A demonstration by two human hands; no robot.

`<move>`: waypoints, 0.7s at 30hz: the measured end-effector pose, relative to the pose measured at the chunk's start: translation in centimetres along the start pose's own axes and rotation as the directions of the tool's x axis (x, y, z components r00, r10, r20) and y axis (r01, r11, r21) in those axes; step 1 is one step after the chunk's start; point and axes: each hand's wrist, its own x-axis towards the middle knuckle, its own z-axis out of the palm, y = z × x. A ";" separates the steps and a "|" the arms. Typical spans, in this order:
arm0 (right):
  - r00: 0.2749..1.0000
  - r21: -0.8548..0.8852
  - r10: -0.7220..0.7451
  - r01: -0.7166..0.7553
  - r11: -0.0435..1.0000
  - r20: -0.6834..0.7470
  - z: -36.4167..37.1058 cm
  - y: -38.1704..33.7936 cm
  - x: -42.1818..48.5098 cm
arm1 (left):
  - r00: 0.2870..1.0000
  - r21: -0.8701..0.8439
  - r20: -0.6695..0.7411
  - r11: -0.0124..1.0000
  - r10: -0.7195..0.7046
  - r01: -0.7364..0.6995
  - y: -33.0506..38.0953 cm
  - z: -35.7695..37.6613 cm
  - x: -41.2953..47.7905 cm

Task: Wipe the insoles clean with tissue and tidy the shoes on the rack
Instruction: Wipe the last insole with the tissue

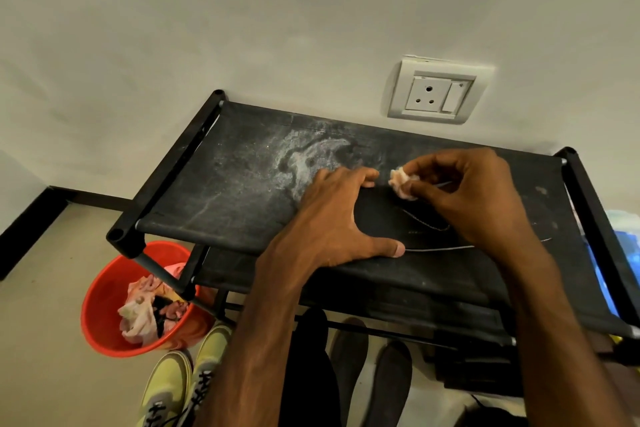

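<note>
A black insole (391, 218) lies flat on the top shelf of the black shoe rack (221, 184). My left hand (332, 218) presses down on its left part with spread, straight fingers. My right hand (464, 194) pinches a small crumpled wad of pale tissue (401, 182) against the insole's far end. On the floor under the rack lie a pair of yellow-green lace-up shoes (187, 381) and two dark grey insoles (370, 367).
White dust streaks the rack's top fabric (304, 156). A red bucket (104, 291) holding crumpled cloths or tissues stands at the rack's left front leg. A wall socket (438, 94) sits behind the rack. A blue object (620, 253) borders the right side.
</note>
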 end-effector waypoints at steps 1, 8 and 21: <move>1.000 -0.018 -0.010 0.010 1.000 0.000 0.3 -0.1 0.1 | 1.000 -0.001 0.003 1.000 0.003 -0.003 0.0 0.0 0.0; 0.993 -0.152 -0.024 0.042 0.987 0.115 0.7 -0.8 0.2 | 1.000 -0.005 0.008 1.000 -0.001 0.001 0.0 0.0 0.2; 0.835 -0.144 0.065 0.017 0.989 0.546 -3.2 -2.5 -1.2 | 1.000 -0.008 -0.015 1.000 0.002 -0.002 0.0 0.0 0.4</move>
